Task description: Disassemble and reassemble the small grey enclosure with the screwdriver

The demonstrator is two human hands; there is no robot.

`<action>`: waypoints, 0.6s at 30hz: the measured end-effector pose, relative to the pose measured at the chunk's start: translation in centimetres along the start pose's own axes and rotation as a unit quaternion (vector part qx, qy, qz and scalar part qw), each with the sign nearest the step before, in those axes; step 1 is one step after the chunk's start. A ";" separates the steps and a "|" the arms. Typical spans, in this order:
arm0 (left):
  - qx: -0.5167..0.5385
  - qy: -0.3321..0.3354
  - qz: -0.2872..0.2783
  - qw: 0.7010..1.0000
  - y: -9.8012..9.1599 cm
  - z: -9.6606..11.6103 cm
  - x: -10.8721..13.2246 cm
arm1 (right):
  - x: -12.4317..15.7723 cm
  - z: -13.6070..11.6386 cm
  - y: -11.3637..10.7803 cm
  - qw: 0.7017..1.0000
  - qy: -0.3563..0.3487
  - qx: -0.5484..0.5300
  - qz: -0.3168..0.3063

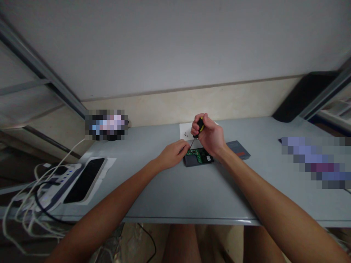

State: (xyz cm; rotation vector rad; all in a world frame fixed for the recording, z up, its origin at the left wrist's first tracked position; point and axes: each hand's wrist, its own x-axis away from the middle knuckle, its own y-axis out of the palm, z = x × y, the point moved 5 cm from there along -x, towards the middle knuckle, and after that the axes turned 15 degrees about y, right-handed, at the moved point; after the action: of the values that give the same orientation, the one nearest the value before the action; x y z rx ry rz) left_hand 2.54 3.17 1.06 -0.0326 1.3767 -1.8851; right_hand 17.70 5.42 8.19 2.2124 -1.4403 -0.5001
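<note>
My right hand [210, 133] is wrapped round the black and yellow handle of a screwdriver [201, 125]. The screwdriver slants down to the left, its tip at the upper left corner of an opened device [192, 160] with a dark grey case. Inside the case a green circuit board [196, 152] shows, with a black part at its right. My left hand [173, 154] is at that same corner, fingers pinched close by the screwdriver tip; what they grip is hidden. Behind the device lies white paper [184, 128] with several small dark screws [186, 134] on it.
A grey flat cover [240, 149] lies right of the device, partly behind my right wrist. At the left are a phone [85, 180] and a power strip [55, 186] with tangled cables. A black cylinder-like object [301, 96] leans at the back right. The wall closes the desk's [153, 197] back.
</note>
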 end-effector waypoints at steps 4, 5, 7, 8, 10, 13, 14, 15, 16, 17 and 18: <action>0.001 -0.001 0.003 1.000 -0.1 0.1 0.0 | 0.1 -0.1 0.0 1.000 0.000 0.002 0.005; 0.001 -0.002 0.002 1.000 -0.1 0.1 0.0 | 0.1 -0.1 0.0 1.000 0.003 0.003 0.006; 0.002 -0.003 0.002 1.000 -0.1 0.1 0.0 | 0.1 -0.1 0.1 1.000 0.008 0.005 0.005; 0.003 -0.003 0.001 1.000 -0.1 0.0 0.0 | 0.1 -0.1 0.0 1.000 0.010 0.005 0.003; 0.006 -0.004 -0.001 1.000 -0.1 0.0 0.1 | 0.0 -0.1 0.0 1.000 0.007 0.002 -0.004; 0.010 -0.001 -0.004 1.000 -0.1 -0.1 0.1 | -0.1 -0.1 -0.2 1.000 -0.009 -0.008 -0.014; 0.009 0.000 -0.005 1.000 -0.1 -0.1 0.1 | -0.1 -0.1 -0.2 1.000 -0.013 -0.012 -0.016; 0.008 -0.001 -0.004 1.000 0.0 -0.1 0.1 | -0.1 -0.1 -0.2 1.000 -0.014 -0.013 -0.017; 0.008 -0.001 -0.004 1.000 0.0 -0.2 0.2 | -0.1 -0.1 -0.2 1.000 -0.015 -0.014 -0.016; 0.008 -0.003 -0.003 1.000 0.0 -0.2 0.2 | -0.1 0.0 -0.2 1.000 -0.015 -0.013 -0.015; 0.008 -0.004 -0.002 1.000 0.0 -0.2 0.2 | 0.0 0.0 -0.2 1.000 -0.015 -0.010 -0.014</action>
State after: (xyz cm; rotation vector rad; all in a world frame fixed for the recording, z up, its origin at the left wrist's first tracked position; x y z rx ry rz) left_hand 2.28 3.21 0.89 -0.0365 1.3573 -1.8968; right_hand 17.84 5.54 8.09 2.2202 -1.4159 -0.5568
